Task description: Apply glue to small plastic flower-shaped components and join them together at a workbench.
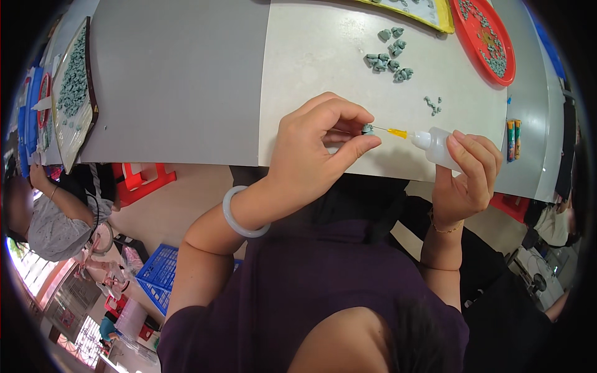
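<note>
Between thumb and fingertips, my left hand (314, 140) pinches a small grey-green molded piece (367, 129) above the table's front edge. Its shape is too small to make out fully. My right hand (471, 168) is closed around a white squeeze bottle (440, 149) lying sideways in the grip. From the bottle's cap runs a yellow needle tip (397, 133), its thin metal needle pointing left and reaching the held piece. Beyond my hands, several similar grey-green pieces (378, 62) lie in a loose group on the white tabletop, with a few tinier bits (433, 106) nearer the bottle.
A red oval tray (511, 73) of small parts stands at the far right beside a yellow-edged tray (445, 25). Two small tubes (513, 140) lie right of my right hand. At the left, another tray (69, 140) holds many green pieces; a person sits near it.
</note>
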The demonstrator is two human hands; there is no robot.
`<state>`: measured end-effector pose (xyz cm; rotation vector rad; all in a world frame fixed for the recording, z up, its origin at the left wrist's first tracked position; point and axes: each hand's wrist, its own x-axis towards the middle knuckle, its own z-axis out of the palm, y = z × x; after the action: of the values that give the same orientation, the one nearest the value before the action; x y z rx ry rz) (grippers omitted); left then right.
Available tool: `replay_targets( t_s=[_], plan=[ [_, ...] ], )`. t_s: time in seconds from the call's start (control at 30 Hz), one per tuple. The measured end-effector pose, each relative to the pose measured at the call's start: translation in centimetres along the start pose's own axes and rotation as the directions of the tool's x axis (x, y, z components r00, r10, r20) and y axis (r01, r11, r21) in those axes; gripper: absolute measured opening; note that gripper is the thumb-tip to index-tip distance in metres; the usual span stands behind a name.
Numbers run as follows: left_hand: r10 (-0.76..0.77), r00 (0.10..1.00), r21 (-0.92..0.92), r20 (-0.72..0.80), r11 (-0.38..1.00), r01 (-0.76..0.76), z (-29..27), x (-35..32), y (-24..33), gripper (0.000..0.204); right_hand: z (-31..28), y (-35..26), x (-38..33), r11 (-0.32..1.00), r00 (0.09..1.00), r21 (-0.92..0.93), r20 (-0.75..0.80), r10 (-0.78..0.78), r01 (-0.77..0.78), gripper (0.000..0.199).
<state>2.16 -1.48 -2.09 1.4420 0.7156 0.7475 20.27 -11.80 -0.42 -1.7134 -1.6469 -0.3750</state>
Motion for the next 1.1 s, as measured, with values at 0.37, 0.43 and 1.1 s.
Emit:
replay_targets(
  t_s=[0.37,0.43,1.1],
  plan=[
    [0.008,1.000,-0.017,0.002,1.000,-0.008,0.2,0.1,0.1,0.017,-0.5,4.5,-0.1,0.819,0.841,0.202,0.055,0.538,-0.537,0.030],
    [0.017,1.000,0.038,-0.002,0.999,-0.017,0.1,0.1,0.3,0.017,-0.5,6.7,-0.2,0.802,0.828,0.210,0.087,0.554,-0.559,0.028],
    [0.041,0.999,0.061,0.012,0.997,-0.041,0.4,0.0,0.2,0.018,1.1,4.4,2.1,0.984,0.939,-0.006,0.296,0.172,-0.179,0.011]
  ],
)
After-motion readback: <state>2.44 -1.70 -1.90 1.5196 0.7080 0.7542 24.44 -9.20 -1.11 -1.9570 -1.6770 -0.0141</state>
